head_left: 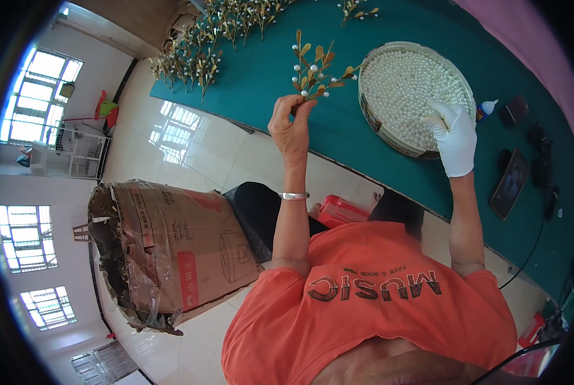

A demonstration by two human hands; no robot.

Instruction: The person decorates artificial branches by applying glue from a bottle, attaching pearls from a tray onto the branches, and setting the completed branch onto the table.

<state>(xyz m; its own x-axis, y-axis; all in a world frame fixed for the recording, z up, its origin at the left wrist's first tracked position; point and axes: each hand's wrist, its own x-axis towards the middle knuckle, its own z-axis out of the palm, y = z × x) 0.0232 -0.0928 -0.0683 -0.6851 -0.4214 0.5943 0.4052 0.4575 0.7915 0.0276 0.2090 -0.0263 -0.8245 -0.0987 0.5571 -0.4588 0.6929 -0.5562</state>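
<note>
My left hand (pixel 291 125), bare and with a silver bangle at the wrist, pinches the stem of a gold-leaved sprig (pixel 313 74) dotted with white pearls, held upright over the green table. In a white glove, my right hand (pixel 455 138) is over the right part of a round tray (pixel 371 119) full of white pearls. Its thumb and fingers point into the pearls with a gap between them, and no pearl can be made out in them. The sprig's right tip comes close to the tray's rim.
Many pearl sprigs (pixel 207 64) lie along the far left of the green table (pixel 261 90). Right of the tray are a small glue bottle (pixel 488 108), a dark box (pixel 513 111) and a phone (pixel 510 184) with a cable nearby. A big cardboard box (pixel 171 247) stands on the floor at left.
</note>
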